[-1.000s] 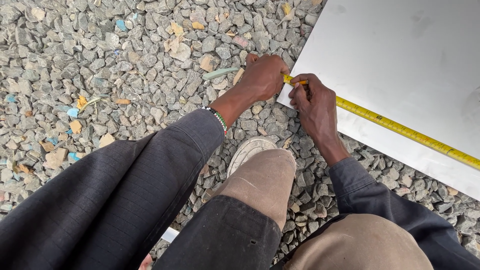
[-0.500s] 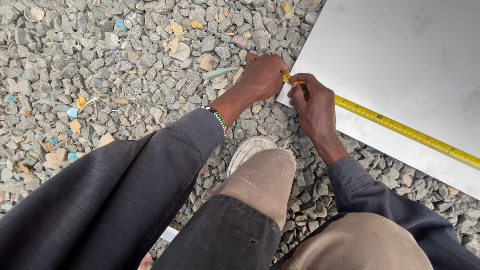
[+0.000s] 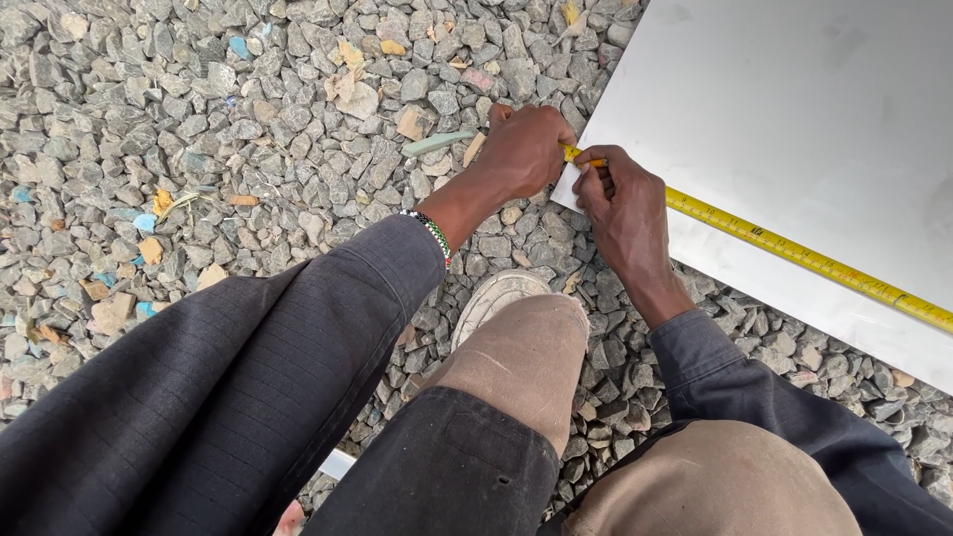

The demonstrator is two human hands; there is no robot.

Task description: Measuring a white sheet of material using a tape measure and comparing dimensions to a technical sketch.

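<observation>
Left hand [image 3: 524,151] closed on tape measure [image 3: 794,253] end at white sheet [image 3: 794,119] corner — right hand [image 3: 623,203] beside it, gripping a pencil [image 3: 588,162] — gravel [image 3: 248,129] around sheet.

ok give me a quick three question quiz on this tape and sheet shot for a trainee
1. True or false: the yellow tape measure lies across the white sheet.
2. Which hand pins the tape's end at the sheet's corner? A left hand B right hand
3. Fill in: the sheet lies on grey ____.

Key: 1 true. 2 A; the right hand holds something small and yellow beside it. 3 gravel.
</observation>
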